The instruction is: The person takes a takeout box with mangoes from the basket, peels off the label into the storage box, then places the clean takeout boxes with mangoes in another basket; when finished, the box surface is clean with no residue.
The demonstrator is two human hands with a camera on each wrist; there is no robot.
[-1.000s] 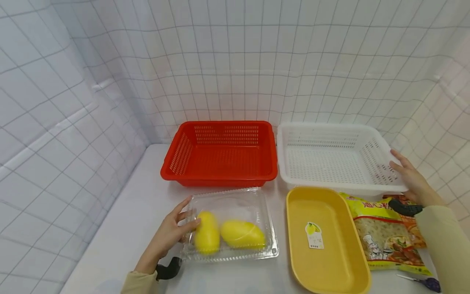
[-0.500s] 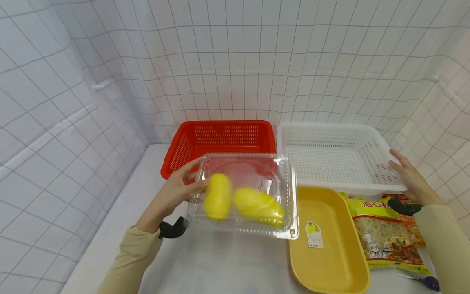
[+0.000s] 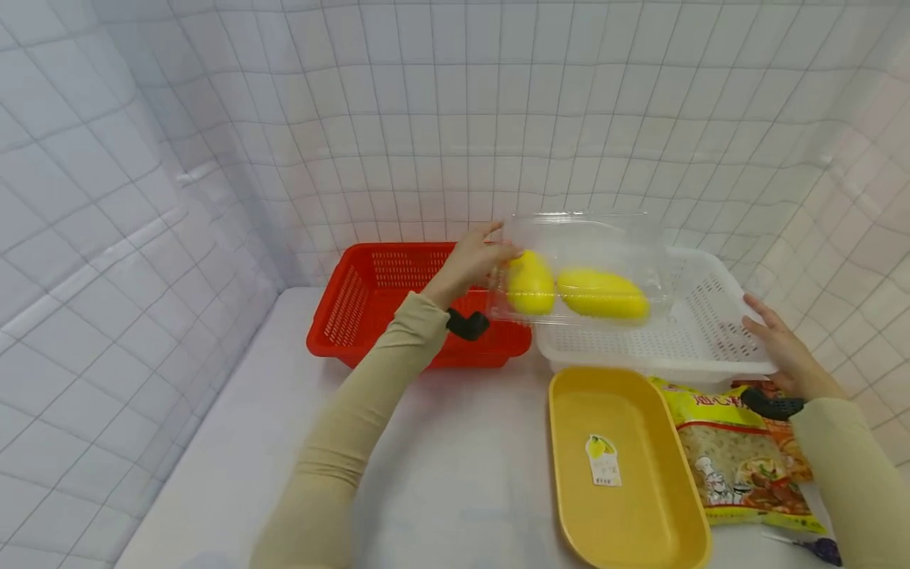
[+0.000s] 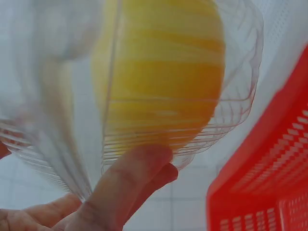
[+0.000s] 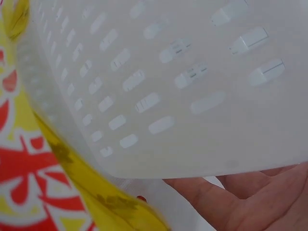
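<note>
My left hand point(image 3: 472, 261) pinches the left edge of a clear plastic clamshell box point(image 3: 590, 237), thumb and fingers on its ribbed side. Two smooth yellow fruits, mango-like in shape, lie inside: one upright fruit point(image 3: 531, 284) at left and one lying crosswise point(image 3: 603, 295). In the left wrist view the nearer fruit point(image 4: 163, 72) shows through the plastic just beyond the fingers. The box hangs over the white basket point(image 3: 643, 359) and hides part of it. At that basket's right rim, my right hand point(image 3: 789, 348) grips the edge; the basket wall point(image 5: 159, 139) fills the right wrist view.
A red basket point(image 3: 334, 348) stands left of the white one, under my left forearm. In front are a yellow tray point(image 3: 618, 521) with a lemon sticker and a yellow pasta bag point(image 3: 739, 466). A purple object point(image 3: 825, 549) lies near my right sleeve. A grid-patterned sheet point(image 3: 441, 118) stands behind.
My left hand has lifted the clear box with the fruits off the table and carried it away from me and rightward, over the white basket. The right hand stays at the basket rim.
</note>
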